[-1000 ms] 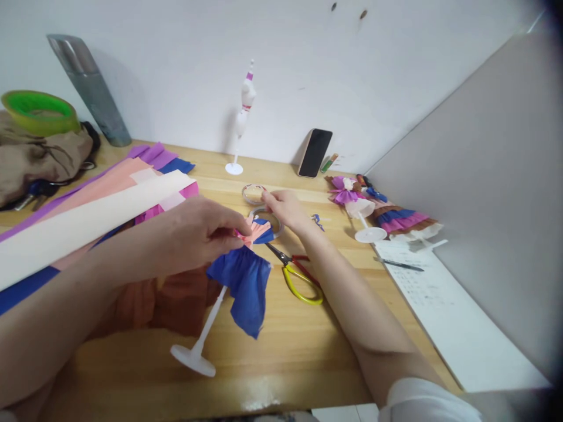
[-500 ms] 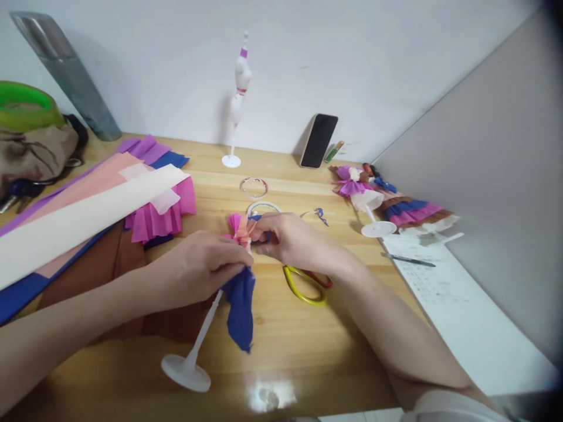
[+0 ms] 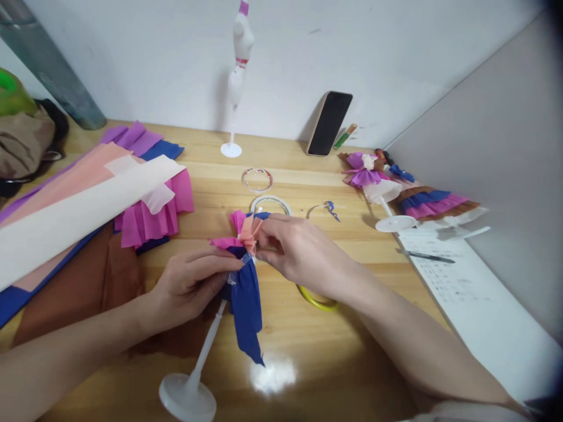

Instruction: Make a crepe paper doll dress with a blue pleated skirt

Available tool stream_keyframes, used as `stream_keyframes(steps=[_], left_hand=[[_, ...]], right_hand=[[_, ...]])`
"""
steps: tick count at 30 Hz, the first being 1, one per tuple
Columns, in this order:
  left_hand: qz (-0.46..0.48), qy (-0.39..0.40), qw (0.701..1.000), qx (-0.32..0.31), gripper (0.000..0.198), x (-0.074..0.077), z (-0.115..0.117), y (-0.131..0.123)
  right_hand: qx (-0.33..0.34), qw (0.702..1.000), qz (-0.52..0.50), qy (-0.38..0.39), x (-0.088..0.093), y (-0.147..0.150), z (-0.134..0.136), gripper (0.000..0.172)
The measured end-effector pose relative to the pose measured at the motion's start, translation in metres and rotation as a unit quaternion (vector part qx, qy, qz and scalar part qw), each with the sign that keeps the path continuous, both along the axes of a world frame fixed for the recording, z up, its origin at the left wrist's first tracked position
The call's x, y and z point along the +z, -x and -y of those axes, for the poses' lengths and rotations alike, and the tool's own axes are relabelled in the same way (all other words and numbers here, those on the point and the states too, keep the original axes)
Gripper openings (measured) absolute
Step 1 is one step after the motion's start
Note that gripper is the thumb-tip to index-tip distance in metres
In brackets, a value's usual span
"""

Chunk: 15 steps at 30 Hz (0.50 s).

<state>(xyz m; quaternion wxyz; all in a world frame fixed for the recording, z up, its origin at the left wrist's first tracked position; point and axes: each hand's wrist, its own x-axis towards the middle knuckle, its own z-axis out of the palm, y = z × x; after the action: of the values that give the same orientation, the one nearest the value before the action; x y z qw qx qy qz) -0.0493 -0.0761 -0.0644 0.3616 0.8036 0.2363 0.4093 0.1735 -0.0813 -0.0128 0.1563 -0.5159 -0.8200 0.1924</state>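
A small form on a white stand (image 3: 206,346) leans over the table, dressed in crepe paper. Pink and peach paper (image 3: 248,233) is bunched at its top, and a blue strip (image 3: 248,310) hangs down from the middle. My left hand (image 3: 189,284) is closed round the form's middle at the blue paper, its fingertips by a bit of clear tape. On the other side, my right hand (image 3: 297,249) pinches the peach and blue paper near the top; its fingertips are partly hidden.
Coloured paper sheets (image 3: 88,205) lie at left. A bare white form (image 3: 241,82), a phone (image 3: 329,123) and tape rolls (image 3: 257,180) stand or lie behind. Yellow-handled scissors (image 3: 316,302) sit under my right wrist. At right are dressed forms (image 3: 387,190), a pen (image 3: 428,257) and white paper (image 3: 475,299).
The view has shifted closer and lower. My left hand has slid down and left from the bunched paper, so more of the blue strip and the tape now shows.
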Motion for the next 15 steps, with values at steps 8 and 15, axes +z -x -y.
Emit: stream_keyframes(steps=[8,15], left_hand=[[-0.011,-0.093,0.996,0.0,0.033,-0.0037,-0.0026,0.0015],[-0.007,-0.172,0.985,0.009,0.021,-0.0026,-0.0057,0.0001]], right_hand=[[0.041,0.998,-0.029,-0.034,0.0021,0.0022,0.004,0.014],[0.056,0.994,-0.005,-0.09,-0.0012,0.0051,0.0083,0.018]])
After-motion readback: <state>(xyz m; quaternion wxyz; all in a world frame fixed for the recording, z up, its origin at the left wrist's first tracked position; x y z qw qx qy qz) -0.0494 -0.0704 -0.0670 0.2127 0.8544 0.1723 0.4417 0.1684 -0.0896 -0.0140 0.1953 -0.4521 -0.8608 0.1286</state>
